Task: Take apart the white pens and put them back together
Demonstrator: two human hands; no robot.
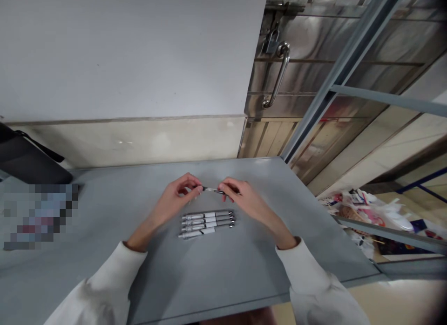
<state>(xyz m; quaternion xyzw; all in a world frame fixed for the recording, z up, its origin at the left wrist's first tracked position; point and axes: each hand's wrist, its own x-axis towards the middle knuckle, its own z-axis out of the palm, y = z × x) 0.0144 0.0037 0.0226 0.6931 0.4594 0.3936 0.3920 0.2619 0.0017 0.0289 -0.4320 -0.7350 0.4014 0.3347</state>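
Between my two hands a slim pen, partly silver and partly dark, stretches over the grey table. My left hand pinches its left end with thumb and forefinger. At the other end, the fingers of my right hand are closed on the dark part. My fingers hide both ends, and I cannot tell whether it is one piece or two parts meeting. Just below my hands several white-and-silver pens lie side by side in a row, their dark tips pointing right.
A black case with a strap stands at the table's back left, near a blurred-out flat item. Behind the table is a white wall. A grey metal post rises at the right, beside a padlocked metal door and bagged goods.
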